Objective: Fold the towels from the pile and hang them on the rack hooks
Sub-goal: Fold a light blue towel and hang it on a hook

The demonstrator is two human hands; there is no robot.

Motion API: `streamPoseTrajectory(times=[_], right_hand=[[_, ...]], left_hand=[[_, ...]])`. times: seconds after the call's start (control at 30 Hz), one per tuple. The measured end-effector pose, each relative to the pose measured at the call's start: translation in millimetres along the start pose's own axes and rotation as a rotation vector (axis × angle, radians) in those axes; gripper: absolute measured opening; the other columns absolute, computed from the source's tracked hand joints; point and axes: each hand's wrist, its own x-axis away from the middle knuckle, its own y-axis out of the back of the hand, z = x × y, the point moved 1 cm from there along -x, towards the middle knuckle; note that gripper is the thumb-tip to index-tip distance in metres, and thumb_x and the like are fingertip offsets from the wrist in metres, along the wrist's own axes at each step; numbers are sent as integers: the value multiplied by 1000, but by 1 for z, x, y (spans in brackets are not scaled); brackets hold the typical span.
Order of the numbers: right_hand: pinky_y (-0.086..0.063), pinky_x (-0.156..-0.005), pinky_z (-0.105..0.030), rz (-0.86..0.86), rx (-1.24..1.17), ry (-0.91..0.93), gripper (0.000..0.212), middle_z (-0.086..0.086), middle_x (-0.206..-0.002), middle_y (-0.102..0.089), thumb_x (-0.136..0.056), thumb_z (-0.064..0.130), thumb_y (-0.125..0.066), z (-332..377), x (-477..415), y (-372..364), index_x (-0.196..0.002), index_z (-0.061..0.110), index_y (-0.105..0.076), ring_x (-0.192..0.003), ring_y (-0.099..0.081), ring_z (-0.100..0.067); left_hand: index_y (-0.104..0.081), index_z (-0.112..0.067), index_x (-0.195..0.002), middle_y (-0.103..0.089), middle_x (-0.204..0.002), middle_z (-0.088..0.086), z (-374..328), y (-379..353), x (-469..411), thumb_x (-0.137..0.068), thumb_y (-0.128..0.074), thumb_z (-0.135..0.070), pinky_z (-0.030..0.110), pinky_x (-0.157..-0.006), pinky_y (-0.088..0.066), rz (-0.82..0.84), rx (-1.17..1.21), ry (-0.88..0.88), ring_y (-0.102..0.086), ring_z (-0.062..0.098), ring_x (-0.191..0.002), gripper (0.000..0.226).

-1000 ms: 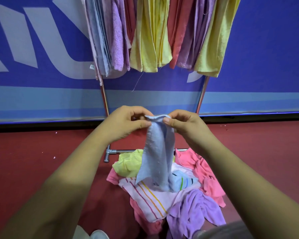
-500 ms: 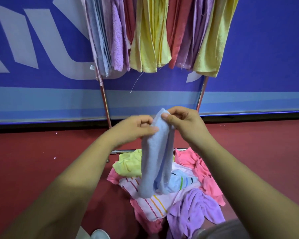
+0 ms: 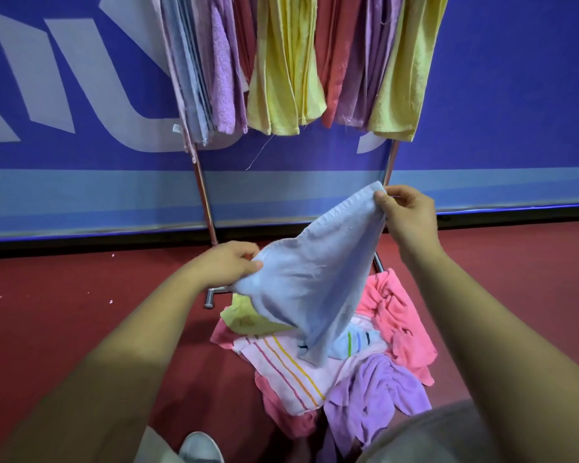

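Note:
A light blue towel [image 3: 311, 282] hangs spread between my hands above the pile. My right hand [image 3: 406, 215] pinches its upper corner, raised near the rack's right leg. Lower down, my left hand [image 3: 228, 262] grips the towel's left edge. Under it the pile of towels [image 3: 315, 365] lies on the red floor: yellow-green, pink, purple, and a white one with coloured stripes. The metal rack [image 3: 203, 192] stands behind, with several folded towels [image 3: 288, 68] hanging from its top in blue, lilac, yellow and red.
A blue wall banner [image 3: 81, 128] with pale lettering runs behind the rack. The rack's foot bar [image 3: 211, 297] sticks out at floor level left of the pile. My white shoe [image 3: 199, 449] and a grey-clad knee [image 3: 428, 436] show at the bottom edge.
My hands were close together at the towel's top, then drew apart. The right hand rose to the right, the left dropped to the left, and the bunched towel opened out.

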Motion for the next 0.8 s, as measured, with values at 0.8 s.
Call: streamPoseTrajectory(times=[0.8], right_hand=[[-41, -65, -26, 732, 325, 289, 25, -6, -75, -62, -86, 38, -72, 28, 64, -57, -89, 13, -71, -66, -49, -4]], left_hand=[[-72, -12, -83, -72, -65, 5, -55, 13, 18, -88, -72, -24, 17, -55, -47, -349, 415, -221, -59, 10, -52, 13]])
